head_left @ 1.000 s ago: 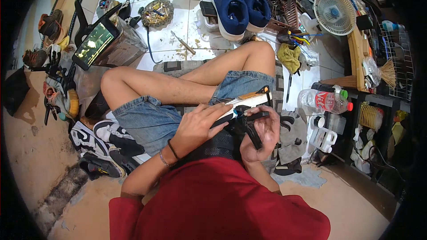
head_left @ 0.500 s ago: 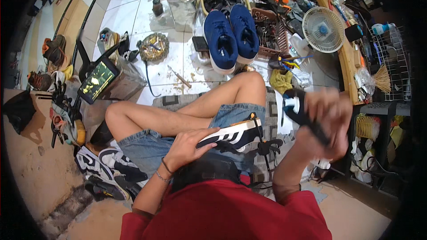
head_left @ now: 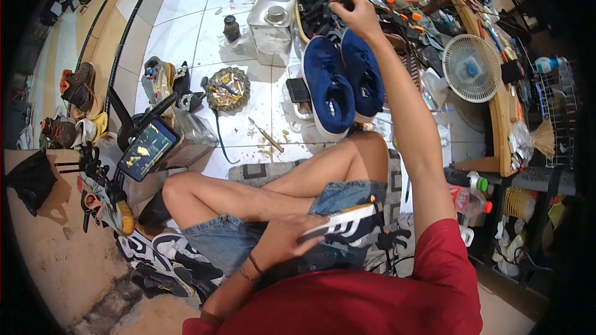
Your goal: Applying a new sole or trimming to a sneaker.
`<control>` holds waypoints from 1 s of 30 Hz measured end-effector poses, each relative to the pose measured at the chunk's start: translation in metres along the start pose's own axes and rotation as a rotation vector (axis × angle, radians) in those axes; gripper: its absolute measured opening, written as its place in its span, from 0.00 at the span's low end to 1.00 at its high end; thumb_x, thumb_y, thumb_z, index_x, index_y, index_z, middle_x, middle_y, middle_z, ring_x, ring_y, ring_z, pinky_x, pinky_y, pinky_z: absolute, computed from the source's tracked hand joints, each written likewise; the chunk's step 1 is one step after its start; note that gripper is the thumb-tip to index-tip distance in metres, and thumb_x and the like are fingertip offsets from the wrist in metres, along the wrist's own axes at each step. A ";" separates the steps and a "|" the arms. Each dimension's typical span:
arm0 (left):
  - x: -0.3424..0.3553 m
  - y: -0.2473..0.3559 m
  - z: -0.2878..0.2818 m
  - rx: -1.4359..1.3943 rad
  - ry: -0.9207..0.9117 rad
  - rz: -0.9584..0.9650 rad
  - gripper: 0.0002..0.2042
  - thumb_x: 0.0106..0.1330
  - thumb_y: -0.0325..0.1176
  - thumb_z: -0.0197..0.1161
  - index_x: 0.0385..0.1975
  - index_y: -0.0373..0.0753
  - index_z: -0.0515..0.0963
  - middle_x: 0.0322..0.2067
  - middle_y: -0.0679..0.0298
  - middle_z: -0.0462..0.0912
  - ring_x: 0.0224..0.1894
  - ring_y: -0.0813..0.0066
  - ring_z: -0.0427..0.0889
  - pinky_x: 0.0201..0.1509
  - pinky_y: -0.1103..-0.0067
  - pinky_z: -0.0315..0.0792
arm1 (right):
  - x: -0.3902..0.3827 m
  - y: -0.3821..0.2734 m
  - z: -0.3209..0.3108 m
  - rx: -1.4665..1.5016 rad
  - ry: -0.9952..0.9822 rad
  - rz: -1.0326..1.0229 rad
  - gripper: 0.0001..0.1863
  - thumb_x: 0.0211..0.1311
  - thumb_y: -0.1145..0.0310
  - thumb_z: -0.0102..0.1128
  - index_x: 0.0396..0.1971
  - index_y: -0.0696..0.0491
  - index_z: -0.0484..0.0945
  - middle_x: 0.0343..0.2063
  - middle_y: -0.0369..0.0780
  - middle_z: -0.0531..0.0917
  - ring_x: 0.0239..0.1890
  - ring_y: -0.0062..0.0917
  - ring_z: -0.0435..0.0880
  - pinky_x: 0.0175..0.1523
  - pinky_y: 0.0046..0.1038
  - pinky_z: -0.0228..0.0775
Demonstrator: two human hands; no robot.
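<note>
Striped sneaker (head_left: pixel 351 229) over the denim shorts (head_left: pixel 217 236), its left end clamped in the left hand (head_left: pixel 288 237); likely light, soft-sided, stiffer along the white sole (head_left: pixel 351 215), so best held there; right hand (head_left: pixel 357 15) curled by the yellow-rimmed basket (head_left: pixel 298 25), whether gripping I cannot tell.

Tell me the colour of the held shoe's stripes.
The shoe's stripes are white; the head view shows them best.

Floor tiles (head_left: pixel 266 100) passable between ashtray (head_left: pixel 233 110) and blue shoes (head_left: pixel 321 73); metal can (head_left: pixel 270 32) obstructs far end; fan (head_left: pixel 472 69) stands right of right hand (head_left: pixel 356 15).
</note>
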State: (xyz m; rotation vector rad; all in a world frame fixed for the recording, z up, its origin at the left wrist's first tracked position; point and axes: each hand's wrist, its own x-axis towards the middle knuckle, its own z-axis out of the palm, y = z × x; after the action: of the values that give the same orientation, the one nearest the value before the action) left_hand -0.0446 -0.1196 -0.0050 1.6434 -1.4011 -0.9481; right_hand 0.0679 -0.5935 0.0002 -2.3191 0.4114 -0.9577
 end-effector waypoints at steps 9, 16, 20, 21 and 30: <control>0.019 -0.001 -0.005 0.008 -0.105 -0.044 0.20 0.60 0.39 0.68 0.52 0.44 0.78 0.47 0.57 0.83 0.48 0.56 0.82 0.52 0.69 0.75 | 0.032 0.112 0.017 -0.438 -0.058 -0.072 0.44 0.54 0.37 0.63 0.61 0.56 0.66 0.62 0.55 0.65 0.61 0.51 0.67 0.64 0.40 0.62; 0.010 0.003 -0.005 0.060 -0.060 -0.145 0.21 0.58 0.39 0.70 0.52 0.44 0.77 0.42 0.55 0.84 0.43 0.55 0.83 0.49 0.67 0.76 | -0.097 -0.092 -0.079 0.163 -0.444 0.023 0.36 0.53 0.45 0.68 0.56 0.52 0.71 0.53 0.45 0.75 0.55 0.37 0.75 0.59 0.35 0.66; 0.000 0.001 0.008 0.129 0.000 -0.092 0.22 0.57 0.40 0.71 0.51 0.42 0.76 0.40 0.55 0.84 0.40 0.54 0.83 0.43 0.67 0.76 | -0.236 -0.184 -0.171 0.143 -0.645 0.279 0.36 0.50 0.50 0.70 0.55 0.57 0.73 0.57 0.43 0.73 0.60 0.33 0.72 0.64 0.36 0.63; -0.001 0.001 0.010 0.125 -0.005 -0.082 0.22 0.57 0.40 0.71 0.51 0.42 0.76 0.40 0.55 0.84 0.40 0.54 0.83 0.43 0.67 0.76 | -0.269 -0.187 -0.190 0.099 -0.718 0.310 0.37 0.50 0.48 0.70 0.55 0.57 0.73 0.57 0.44 0.73 0.60 0.33 0.72 0.64 0.36 0.63; -0.009 0.012 0.022 0.181 0.083 -0.012 0.20 0.59 0.36 0.69 0.51 0.40 0.76 0.37 0.53 0.84 0.38 0.55 0.83 0.42 0.68 0.76 | -0.454 -0.202 -0.223 0.897 -0.510 0.878 0.51 0.37 0.53 0.82 0.63 0.54 0.66 0.66 0.44 0.63 0.71 0.34 0.58 0.71 0.38 0.50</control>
State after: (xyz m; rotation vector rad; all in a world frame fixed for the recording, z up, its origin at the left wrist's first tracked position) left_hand -0.0710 -0.1135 -0.0033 1.8040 -1.4571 -0.7690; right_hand -0.3960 -0.3071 0.0099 -1.2532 0.5538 -0.0417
